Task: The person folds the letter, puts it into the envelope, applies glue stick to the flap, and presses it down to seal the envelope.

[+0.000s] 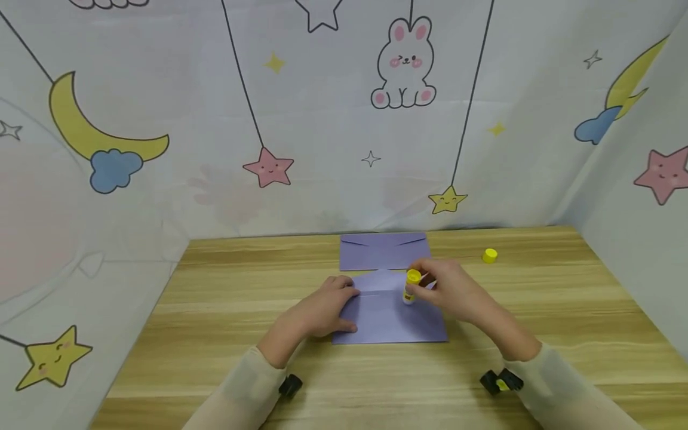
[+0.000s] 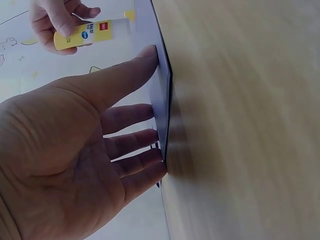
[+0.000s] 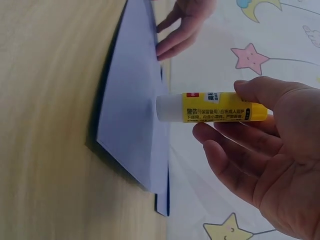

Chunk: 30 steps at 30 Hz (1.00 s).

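A purple envelope (image 1: 389, 325) lies flat on the wooden table, its flap (image 1: 381, 279) unfolded toward the back. On its left side rests my left hand (image 1: 325, 307), thumb near the front edge and fingers spread farther back; the left wrist view shows these fingertips pressing the paper. My right hand (image 1: 454, 291) pinches a yellow glue stick (image 3: 220, 106) between thumb and fingers. The stick stands nearly upright over the envelope's right part. Its white end points down, right at the paper, and the glue tip itself is hidden.
A second purple envelope (image 1: 383, 255) lies behind the first, close to the back edge. The stick's yellow cap (image 1: 490, 255) stands at the back right of the wooden table (image 1: 242, 370). A patterned cloth (image 1: 322, 119) hangs behind and along the sides.
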Each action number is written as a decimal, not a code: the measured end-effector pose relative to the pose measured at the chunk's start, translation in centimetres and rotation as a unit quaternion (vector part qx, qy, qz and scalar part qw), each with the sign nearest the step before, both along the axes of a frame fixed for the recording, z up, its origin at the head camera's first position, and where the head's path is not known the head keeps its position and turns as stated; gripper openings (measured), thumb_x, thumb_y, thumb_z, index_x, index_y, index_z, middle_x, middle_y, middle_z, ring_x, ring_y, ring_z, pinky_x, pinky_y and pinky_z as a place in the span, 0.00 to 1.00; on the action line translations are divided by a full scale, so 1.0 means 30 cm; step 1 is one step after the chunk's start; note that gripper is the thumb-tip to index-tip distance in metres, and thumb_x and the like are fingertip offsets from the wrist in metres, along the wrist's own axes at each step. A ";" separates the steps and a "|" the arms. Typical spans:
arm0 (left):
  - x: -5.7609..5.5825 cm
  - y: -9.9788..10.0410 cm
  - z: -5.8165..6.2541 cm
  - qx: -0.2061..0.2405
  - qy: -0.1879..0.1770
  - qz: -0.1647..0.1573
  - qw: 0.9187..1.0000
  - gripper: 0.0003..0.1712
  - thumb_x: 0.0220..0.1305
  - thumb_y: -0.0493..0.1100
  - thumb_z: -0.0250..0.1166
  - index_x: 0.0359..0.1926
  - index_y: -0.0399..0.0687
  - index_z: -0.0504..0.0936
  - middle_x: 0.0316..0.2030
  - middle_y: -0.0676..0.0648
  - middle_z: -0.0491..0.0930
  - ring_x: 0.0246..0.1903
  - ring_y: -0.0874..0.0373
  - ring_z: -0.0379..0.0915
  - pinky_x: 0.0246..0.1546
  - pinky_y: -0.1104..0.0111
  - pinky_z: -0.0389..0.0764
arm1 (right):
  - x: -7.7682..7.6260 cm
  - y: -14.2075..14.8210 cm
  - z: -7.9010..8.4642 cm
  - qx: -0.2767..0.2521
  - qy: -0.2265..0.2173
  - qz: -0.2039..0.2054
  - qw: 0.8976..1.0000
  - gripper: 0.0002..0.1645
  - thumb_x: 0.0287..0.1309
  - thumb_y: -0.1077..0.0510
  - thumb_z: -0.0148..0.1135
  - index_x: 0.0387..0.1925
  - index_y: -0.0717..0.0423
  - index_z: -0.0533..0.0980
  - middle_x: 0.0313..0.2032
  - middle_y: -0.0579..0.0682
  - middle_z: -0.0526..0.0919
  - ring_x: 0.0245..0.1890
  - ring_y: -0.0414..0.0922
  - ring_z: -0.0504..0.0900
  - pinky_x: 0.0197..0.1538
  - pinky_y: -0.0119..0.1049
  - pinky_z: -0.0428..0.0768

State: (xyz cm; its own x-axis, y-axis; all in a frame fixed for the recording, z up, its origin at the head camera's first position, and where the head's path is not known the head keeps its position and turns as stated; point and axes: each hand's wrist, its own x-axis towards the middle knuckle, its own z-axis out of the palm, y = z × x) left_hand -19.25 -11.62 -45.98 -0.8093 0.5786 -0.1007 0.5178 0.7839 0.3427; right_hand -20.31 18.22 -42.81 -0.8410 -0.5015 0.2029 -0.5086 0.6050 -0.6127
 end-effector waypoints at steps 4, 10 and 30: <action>-0.002 0.003 0.003 -0.001 0.001 -0.003 1.000 0.41 0.66 0.52 0.78 0.71 0.36 0.75 0.73 0.36 0.66 0.74 0.41 0.58 0.74 0.53 0.66 | 0.001 -0.033 -0.031 0.006 -0.010 0.003 1.000 0.14 0.67 0.57 0.73 0.50 0.58 0.83 0.40 0.43 0.86 0.40 0.42 0.88 0.44 0.41 0.88; -0.007 0.001 0.003 -0.002 0.000 0.000 1.000 0.40 0.65 0.52 0.78 0.70 0.36 0.76 0.73 0.37 0.66 0.74 0.41 0.58 0.74 0.53 0.66 | 0.006 -0.114 -0.047 -0.007 -0.008 0.014 1.000 0.16 0.68 0.57 0.73 0.53 0.60 0.82 0.40 0.43 0.87 0.39 0.42 0.89 0.43 0.38 0.88; -0.010 -0.006 -0.008 0.005 0.005 -0.008 1.000 0.40 0.65 0.52 0.78 0.70 0.36 0.76 0.73 0.36 0.67 0.74 0.42 0.59 0.73 0.54 0.67 | 0.013 -0.256 -0.015 0.074 0.037 0.036 0.996 0.13 0.70 0.56 0.71 0.51 0.56 0.82 0.35 0.42 0.86 0.36 0.38 0.86 0.38 0.34 0.84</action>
State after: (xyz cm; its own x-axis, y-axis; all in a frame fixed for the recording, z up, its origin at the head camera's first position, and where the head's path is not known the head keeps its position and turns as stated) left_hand -19.56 -11.80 -46.23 -0.8011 0.5923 -0.0864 0.5338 0.7722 0.3445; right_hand -19.93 10.53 -43.24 -0.7875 -0.5888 0.1821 -0.5942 0.6469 -0.4780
